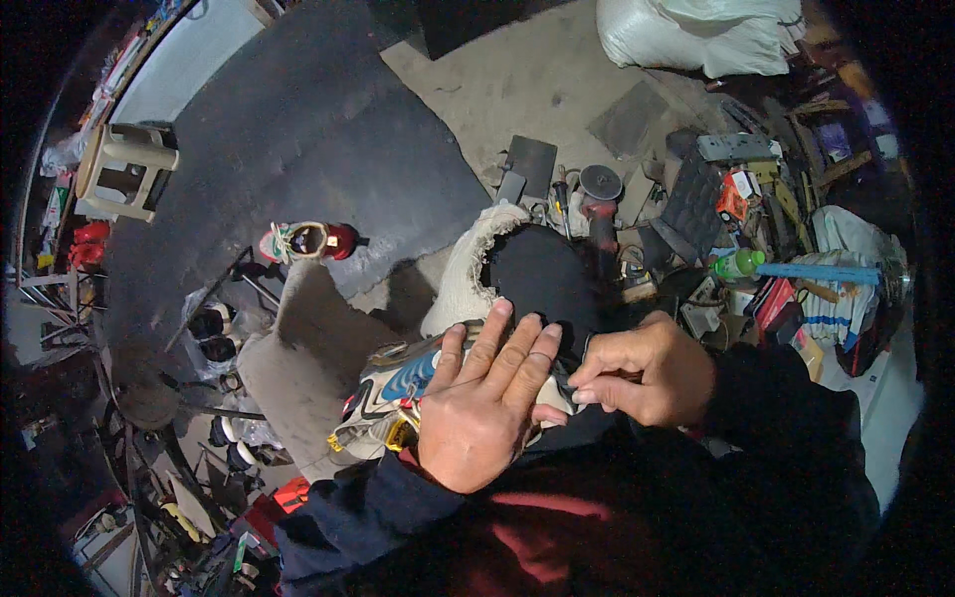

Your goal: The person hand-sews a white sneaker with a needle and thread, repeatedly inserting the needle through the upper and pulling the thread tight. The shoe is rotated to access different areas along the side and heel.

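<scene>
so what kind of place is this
Probably a small shoe-repair workshop. The left hand presses flat on a sneaker, a red shoe sits on the floor, and hand tools lie scattered on the right.

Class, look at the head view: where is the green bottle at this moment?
The green bottle lies on the person's right side, among the tool clutter, just left of a blue bar and above the right hand.
</scene>
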Available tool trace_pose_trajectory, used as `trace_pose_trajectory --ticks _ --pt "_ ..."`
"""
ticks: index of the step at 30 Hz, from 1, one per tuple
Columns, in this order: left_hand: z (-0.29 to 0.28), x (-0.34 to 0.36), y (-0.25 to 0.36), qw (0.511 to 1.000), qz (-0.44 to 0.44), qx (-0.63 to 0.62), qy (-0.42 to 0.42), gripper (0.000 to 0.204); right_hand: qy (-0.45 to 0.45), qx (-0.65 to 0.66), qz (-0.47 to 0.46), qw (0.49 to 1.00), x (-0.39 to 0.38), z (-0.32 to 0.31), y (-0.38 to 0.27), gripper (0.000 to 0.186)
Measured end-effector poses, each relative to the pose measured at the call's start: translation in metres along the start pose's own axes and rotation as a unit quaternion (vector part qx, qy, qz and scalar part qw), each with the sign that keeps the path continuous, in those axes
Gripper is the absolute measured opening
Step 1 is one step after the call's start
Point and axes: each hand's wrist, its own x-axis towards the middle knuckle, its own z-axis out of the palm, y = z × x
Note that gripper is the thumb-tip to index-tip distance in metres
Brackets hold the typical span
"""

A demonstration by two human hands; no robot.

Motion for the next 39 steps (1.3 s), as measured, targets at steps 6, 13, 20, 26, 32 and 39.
trace_pose_trajectory --ticks 6,13,20,26,32,39 --pt "-0.025 -0.021 -0.003 0.992 -0.036 -0.118 0.028 0.068 -0.049 0.133 -0.03 0.989 -0.008 -0.009 0.016 0.011" --pt "-0.084 -0.179 -0.087 0.859 -0.292 -0.141 0.395 0.043 -0.034 0.054 -0.045 0.997 -0.021 -0.012 0.013 0.015" --pt "-0.125 -0.317 -0.149 0.729 -0.588 0.327 0.128 0.047 -0.015 0.008 -0.027 0.999 -0.02 -0.013 0.011 0.016" --pt "-0.065 -0.223 -0.059 0.942 -0.199 0.103 0.25 0.032 0.038 0.051 0.037 0.997 -0.021 -0.005 0.012 0.015" --pt "-0.038 -0.156 -0.04 0.977 -0.202 0.024 0.059 0.013 0.06 0.062 0.09 0.992 -0.029 -0.001 0.0 0.015" --pt "-0.044 -0.18 -0.038 0.66 -0.224 -0.676 0.241 0.013 0.067 0.057 0.085 0.992 -0.031 0.004 -0.006 0.015"
